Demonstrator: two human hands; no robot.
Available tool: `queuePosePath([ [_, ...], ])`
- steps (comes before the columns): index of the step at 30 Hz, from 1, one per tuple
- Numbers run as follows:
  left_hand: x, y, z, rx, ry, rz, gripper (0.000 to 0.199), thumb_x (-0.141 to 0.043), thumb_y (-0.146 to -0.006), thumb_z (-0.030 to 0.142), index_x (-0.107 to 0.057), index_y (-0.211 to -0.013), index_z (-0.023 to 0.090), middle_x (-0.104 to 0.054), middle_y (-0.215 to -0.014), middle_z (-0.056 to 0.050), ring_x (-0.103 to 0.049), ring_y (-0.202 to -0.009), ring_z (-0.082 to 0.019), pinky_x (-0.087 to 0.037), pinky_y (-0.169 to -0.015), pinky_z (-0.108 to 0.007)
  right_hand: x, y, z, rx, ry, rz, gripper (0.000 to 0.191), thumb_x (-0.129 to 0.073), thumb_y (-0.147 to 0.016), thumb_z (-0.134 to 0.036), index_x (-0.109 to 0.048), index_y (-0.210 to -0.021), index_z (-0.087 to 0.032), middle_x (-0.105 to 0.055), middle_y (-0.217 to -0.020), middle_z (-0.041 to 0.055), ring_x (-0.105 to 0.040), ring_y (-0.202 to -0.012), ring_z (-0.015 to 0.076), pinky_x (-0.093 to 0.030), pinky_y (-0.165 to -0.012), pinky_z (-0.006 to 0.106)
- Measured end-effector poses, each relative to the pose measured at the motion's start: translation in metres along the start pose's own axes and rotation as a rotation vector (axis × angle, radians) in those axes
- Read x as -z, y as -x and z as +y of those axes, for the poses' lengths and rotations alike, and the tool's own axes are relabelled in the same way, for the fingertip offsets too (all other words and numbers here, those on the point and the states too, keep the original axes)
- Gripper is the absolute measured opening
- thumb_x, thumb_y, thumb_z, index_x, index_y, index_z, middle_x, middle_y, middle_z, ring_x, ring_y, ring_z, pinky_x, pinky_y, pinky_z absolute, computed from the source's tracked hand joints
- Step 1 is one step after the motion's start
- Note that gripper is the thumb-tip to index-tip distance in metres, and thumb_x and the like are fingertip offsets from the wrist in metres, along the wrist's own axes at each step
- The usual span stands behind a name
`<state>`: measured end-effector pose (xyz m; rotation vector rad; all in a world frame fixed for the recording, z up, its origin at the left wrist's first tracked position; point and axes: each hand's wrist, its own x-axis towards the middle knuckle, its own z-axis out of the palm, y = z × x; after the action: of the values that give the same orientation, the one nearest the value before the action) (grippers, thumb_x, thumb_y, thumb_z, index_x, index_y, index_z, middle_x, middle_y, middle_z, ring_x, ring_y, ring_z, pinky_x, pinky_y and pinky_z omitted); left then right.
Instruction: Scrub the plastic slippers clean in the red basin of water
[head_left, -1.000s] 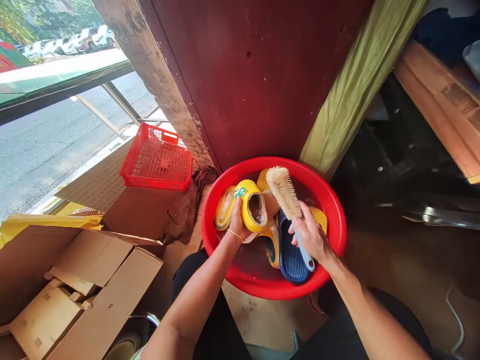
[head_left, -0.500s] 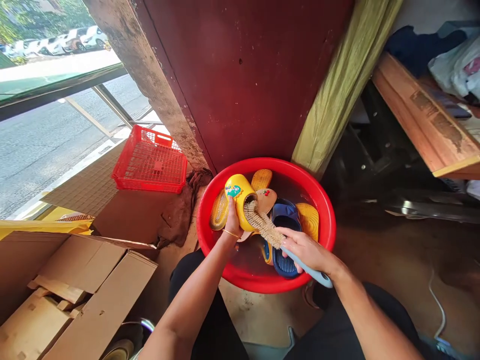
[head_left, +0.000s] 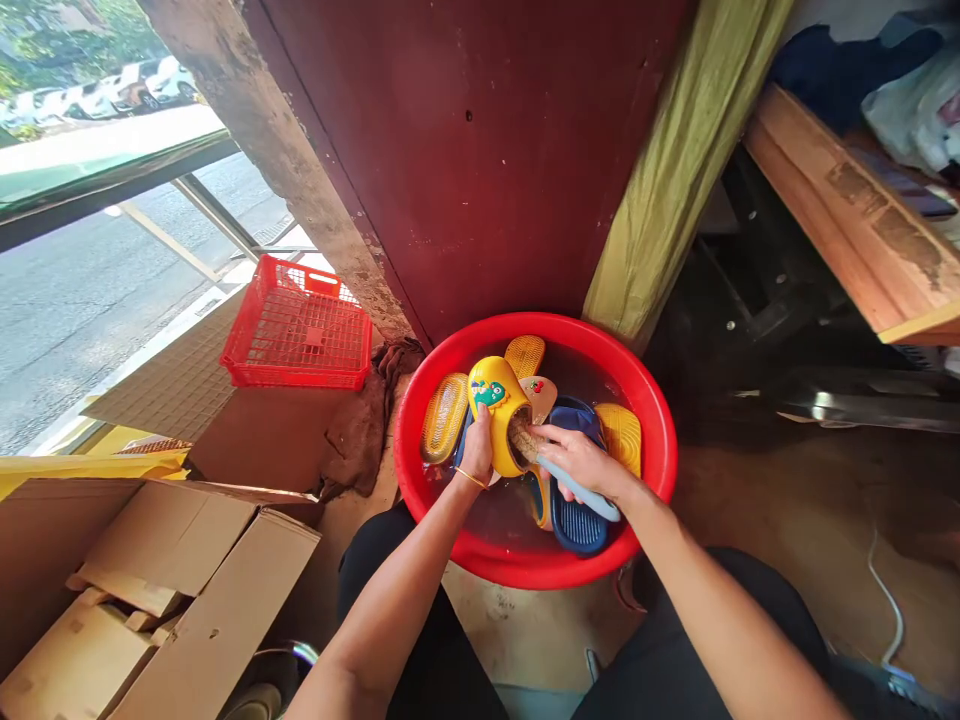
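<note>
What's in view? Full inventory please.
Basin: 1, red plastic, on the floor, holding water.
Yellow slipper: 1, cartoon badge, held over the basin.
Scrub brush: 1, pale blue handle, tan bristles inside the yellow slipper.
Other slippers: at least 5, navy, yellow, tan, in the basin; exact count unclear.
Crate: 1, red plastic, left of the basin.
Cloth: 1, brown, crumpled beside the basin.
Cardboard box: 1, tan, open, lower left.
Panel: 1, dark red, behind the basin.
Fabric: 1, olive, right of the panel.
Cars: several, white, outside, upper left.
Left hand: gripping the yellow slipper, gold bangle on the wrist.
Right hand: gripping the scrub brush.
</note>
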<state>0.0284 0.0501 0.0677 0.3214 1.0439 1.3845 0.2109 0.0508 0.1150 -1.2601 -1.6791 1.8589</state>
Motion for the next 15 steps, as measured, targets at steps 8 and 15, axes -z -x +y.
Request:
queuePosePath([
  [8, 0.002, -0.001, 0.038, -0.061, 0.032, 0.058, 0.049, -0.063, -0.087, 0.057, -0.067, -0.116, 0.018, -0.076, -0.101, -0.008, -0.071, -0.103, -0.025, -0.057, -0.094, -0.037, 0.028, 0.04, 0.007, -0.095, 0.165, -0.219, 0.053, -0.052, -0.095, -0.041, -0.05, -0.146, -0.029, -0.064, -0.071, -0.0033, -0.055, -0.038, 0.0071, -0.041, -0.034, 0.015],
  [15, 0.002, 0.006, 0.046, 0.071, 0.232, -0.038, 0.065, -0.045, -0.086, 0.076, -0.068, -0.108, 0.019, -0.075, -0.093, -0.009, -0.071, -0.098, -0.027, -0.058, -0.091, -0.044, 0.051, 0.059, 0.018, -0.009, -0.068, -0.08, 0.075, -0.066, -0.084, -0.047, -0.04, -0.151, -0.024, -0.063, -0.071, -0.0045, -0.051, -0.039, 0.0083, -0.044, -0.036, 0.02],
])
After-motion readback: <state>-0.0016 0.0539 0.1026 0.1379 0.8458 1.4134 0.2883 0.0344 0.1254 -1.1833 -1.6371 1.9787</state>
